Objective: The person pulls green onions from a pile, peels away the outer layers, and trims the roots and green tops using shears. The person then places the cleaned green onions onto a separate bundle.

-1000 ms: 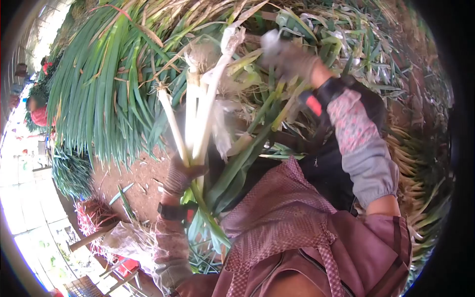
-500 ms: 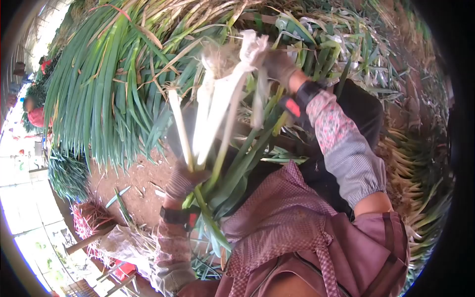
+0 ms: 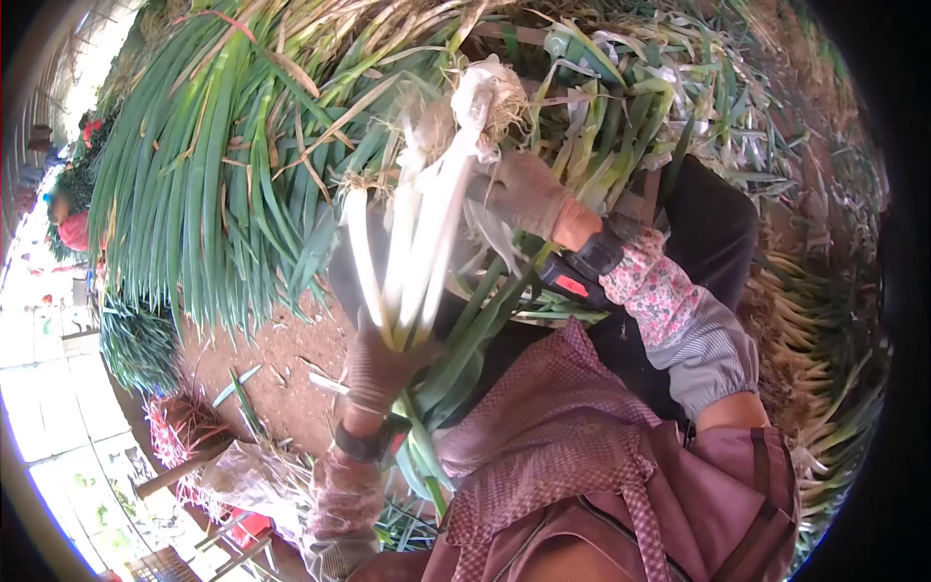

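My left hand (image 3: pixel 388 364), in a striped work glove, is wrapped round several large green onions (image 3: pixel 436 233). Their white stalks and shaggy roots point up and away from me, and their green leaves hang below the hand. My right hand (image 3: pixel 524 194), also gloved, is closed just right of the white stalks, its fingertips close against them and partly hidden. A pale, limp outer leaf (image 3: pixel 497 233) hangs from under the right fingers. Loose whitish skin clings near the roots of the rightmost onion.
A big heap of green onions (image 3: pixel 213 175) lies ahead on the left. Stripped leaves (image 3: pixel 621 126) pile up at the upper right. A row of onions (image 3: pixel 800 359) lies along my right side. Pink ties (image 3: pixel 179 436) and a plastic bag (image 3: pixel 252 475) are lower left. Another person (image 3: pixel 73 231) is far left.
My right hand has moved down and slightly left, closer to the stalks, with the pale leaf moving along. My left hand and the onions have shifted slightly right.
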